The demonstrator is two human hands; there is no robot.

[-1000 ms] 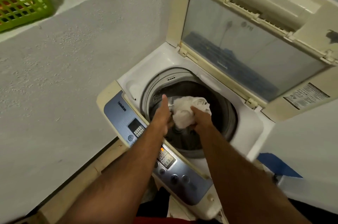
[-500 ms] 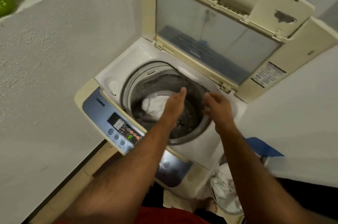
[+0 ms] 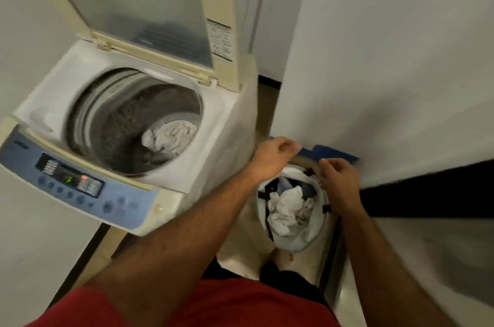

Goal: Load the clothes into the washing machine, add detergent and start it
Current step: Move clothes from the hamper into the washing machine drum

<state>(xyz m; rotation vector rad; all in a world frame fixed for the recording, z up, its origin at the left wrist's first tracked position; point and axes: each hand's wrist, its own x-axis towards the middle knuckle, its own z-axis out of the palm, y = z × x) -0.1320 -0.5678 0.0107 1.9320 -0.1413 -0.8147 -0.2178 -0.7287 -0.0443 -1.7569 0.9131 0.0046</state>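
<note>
The top-loading washing machine stands at the left with its lid raised. A white cloth lies in the drum. On the floor to the machine's right sits a round laundry basket holding white and dark clothes. My left hand hovers above the basket's near-left rim, fingers loosely curled, holding nothing. My right hand is over the basket's right rim, fingers apart and empty.
The blue control panel at the machine's front shows a lit green display. A white wall rises right behind the basket. A blue object lies at the wall's foot. My red shirt fills the bottom edge.
Both hands let go of the white cloth into the drum, then swung right and down to the laundry basket. The view turned right with them.
</note>
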